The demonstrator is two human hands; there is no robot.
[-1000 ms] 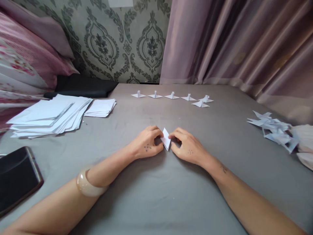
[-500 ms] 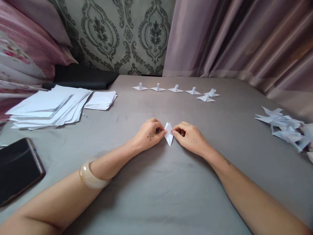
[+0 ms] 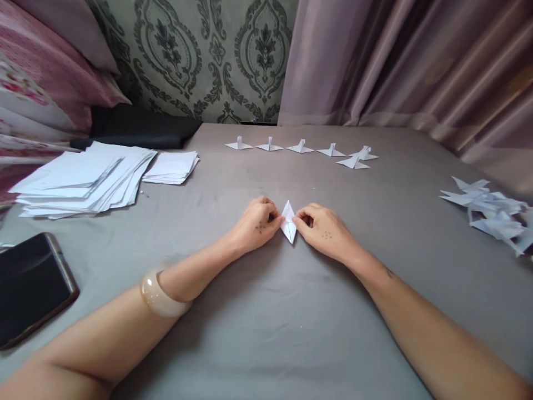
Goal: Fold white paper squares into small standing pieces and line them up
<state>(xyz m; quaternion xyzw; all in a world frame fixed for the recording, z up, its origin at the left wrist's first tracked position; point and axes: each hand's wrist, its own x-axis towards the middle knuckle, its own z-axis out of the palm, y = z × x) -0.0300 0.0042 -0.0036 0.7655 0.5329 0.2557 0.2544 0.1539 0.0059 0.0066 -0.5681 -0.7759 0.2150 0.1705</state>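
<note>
A small folded piece of white paper point(image 3: 288, 223), diamond-shaped with a single point at the far end, is held between my two hands over the grey cloth. My left hand point(image 3: 259, 223) pinches its left edge between thumb and forefinger. On the opposite edge, my right hand point(image 3: 322, 229) grips it the same way. A crease runs down the lower half of the paper. The other fingers of both hands are curled in.
Several folded paper birds point(image 3: 301, 146) stand in a row at the back. More folded papers point(image 3: 493, 211) lie heaped at the right. Two stacks of white sheets, a large one point(image 3: 79, 180) and a small one point(image 3: 170, 168), sit at left, with a phone point(image 3: 35, 289) nearer me.
The far end of the folded paper showed two separate tips before and now shows one point. Both hands keep their pinch, and the view has shifted slightly.
</note>
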